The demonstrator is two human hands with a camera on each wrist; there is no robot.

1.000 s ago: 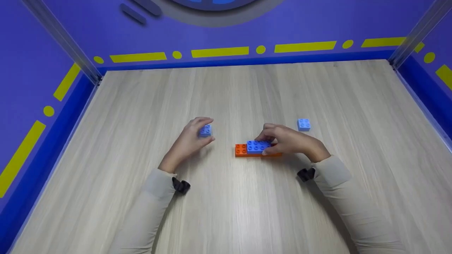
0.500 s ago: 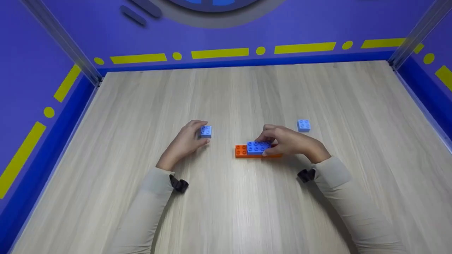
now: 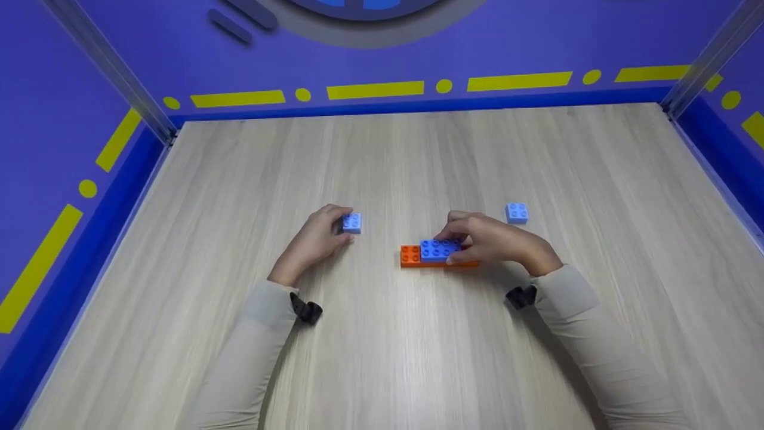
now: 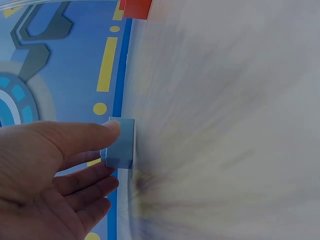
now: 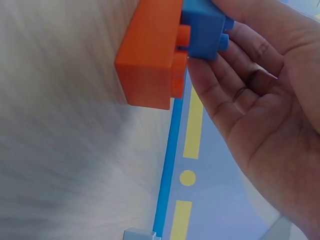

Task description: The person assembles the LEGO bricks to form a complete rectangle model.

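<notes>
In the head view my left hand [image 3: 317, 240] has its thumb and fingertips at the near and far sides of a small light blue toy brick [image 3: 352, 223]. The left wrist view shows the thumb against this brick [image 4: 121, 145], an index finger partly hidden behind it and the other fingers loosely bent. My right hand [image 3: 492, 237] pinches a longer blue brick [image 3: 434, 251] between thumb and fingers. That brick sits on top of a long orange brick [image 3: 410, 255], whose left studs show. The hand covers the orange brick's right part; in the right wrist view its end [image 5: 145, 75] shows.
Another light blue brick [image 3: 517, 213] lies on the wooden table [image 3: 382, 346], beyond and right of my right hand. Blue-purple walls with yellow marks [image 3: 376, 90] bound the table at the back and sides.
My left hand has drawn back slightly to the left, and its thumb and fingers have come closer together about the light blue brick. The right hand and its bricks stay in place.
</notes>
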